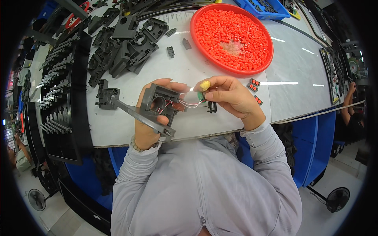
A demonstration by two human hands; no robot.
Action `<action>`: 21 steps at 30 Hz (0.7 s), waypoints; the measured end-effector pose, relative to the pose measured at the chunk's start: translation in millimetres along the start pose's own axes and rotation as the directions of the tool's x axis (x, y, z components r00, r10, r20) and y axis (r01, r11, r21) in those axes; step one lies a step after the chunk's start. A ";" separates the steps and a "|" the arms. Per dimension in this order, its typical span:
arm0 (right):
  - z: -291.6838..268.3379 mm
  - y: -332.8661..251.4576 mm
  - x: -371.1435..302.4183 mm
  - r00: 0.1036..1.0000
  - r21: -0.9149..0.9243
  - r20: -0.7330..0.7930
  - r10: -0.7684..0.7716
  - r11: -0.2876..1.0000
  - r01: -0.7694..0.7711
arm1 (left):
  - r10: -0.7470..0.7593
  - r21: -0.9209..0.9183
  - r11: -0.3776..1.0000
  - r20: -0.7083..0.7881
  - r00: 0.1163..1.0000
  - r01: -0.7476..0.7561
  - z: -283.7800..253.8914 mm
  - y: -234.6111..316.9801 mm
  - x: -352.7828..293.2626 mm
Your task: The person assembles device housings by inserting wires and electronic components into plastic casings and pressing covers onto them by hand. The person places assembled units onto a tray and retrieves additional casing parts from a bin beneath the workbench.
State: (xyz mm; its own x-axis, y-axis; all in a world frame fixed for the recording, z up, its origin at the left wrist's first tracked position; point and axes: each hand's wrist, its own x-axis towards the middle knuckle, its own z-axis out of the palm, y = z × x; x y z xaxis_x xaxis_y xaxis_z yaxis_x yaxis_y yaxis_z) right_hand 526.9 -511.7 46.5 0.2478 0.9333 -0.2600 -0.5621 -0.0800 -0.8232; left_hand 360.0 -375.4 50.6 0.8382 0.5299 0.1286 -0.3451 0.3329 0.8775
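My left hand (146, 131) grips a dark grey plastic housing (160, 94) with a round opening in it; a long grey arm sticks out across my wrist. Thin red and white wires (191, 104) run from inside the housing to a small green circuit board (201, 96). My right hand (238, 100) pinches that board between thumb and fingers, slightly above the table edge. A yellow cover (205, 85) shows on one of its fingertips. Just below these fingers hangs a small black part (212, 107); how it is attached cannot be made out.
Beyond my hands stands a red round tray (269, 59) of small red pieces. Grey housings (134, 47) are heaped at the far left, with one housing (107, 96) nearer. Small red-and-black parts (254, 84) lie right. A black rack (65, 94) of metal pieces borders the left; a blue bin (271, 15) stands behind.
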 end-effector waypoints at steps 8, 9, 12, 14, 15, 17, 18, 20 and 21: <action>20.4 -8.2 -10.3 0.836 -0.482 -0.034 -0.548 0.742 0.467 | -0.048 0.149 0.988 0.008 0.999 0.046 -4.4 1.1 1.3; 22.2 -8.8 -12.2 0.737 -0.697 0.107 -0.667 0.479 0.534 | -0.043 0.132 0.990 0.009 0.999 0.042 -5.5 -0.9 2.2; 40.6 -12.4 -21.9 0.657 -0.750 0.451 -0.604 0.142 0.646 | -0.064 0.086 0.994 -0.042 0.997 0.067 -3.6 -2.1 5.6; 53.3 -9.0 -22.7 0.651 -0.703 0.535 -0.538 0.144 0.697 | -0.091 0.056 0.994 -0.090 0.992 0.096 0.2 -2.0 6.2; 58.3 -7.4 -21.5 0.636 -0.654 0.613 -0.469 0.151 0.741 | -0.120 0.023 0.992 -0.079 0.990 0.123 1.5 -2.8 6.2; 62.7 -7.9 -15.4 0.652 -0.647 0.577 -0.492 0.210 0.733 | -0.150 -0.011 0.989 -0.065 0.987 0.150 2.9 -5.5 5.6; 63.8 -9.2 -11.7 0.664 -0.631 0.545 -0.512 0.270 0.727 | -0.154 -0.092 0.984 -0.014 0.988 0.152 2.2 -8.2 4.0; 62.8 -14.0 -1.3 0.672 -0.614 0.487 -0.558 0.328 0.718 | -0.152 -0.171 0.973 0.032 0.988 0.155 -2.7 -10.9 -1.8; 61.6 -15.8 3.0 0.682 -0.599 0.419 -0.599 0.383 0.704 | -0.238 -0.102 0.964 0.085 0.967 0.246 -5.5 -8.1 -4.0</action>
State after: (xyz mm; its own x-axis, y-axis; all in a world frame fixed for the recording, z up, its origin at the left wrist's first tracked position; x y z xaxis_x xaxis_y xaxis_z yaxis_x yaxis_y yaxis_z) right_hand 488.0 -486.1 89.9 0.1758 0.8314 0.5272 0.4316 0.4163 -0.8003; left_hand 357.1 -375.9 40.4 0.9292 0.3667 -0.0452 -0.1690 0.5307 0.8305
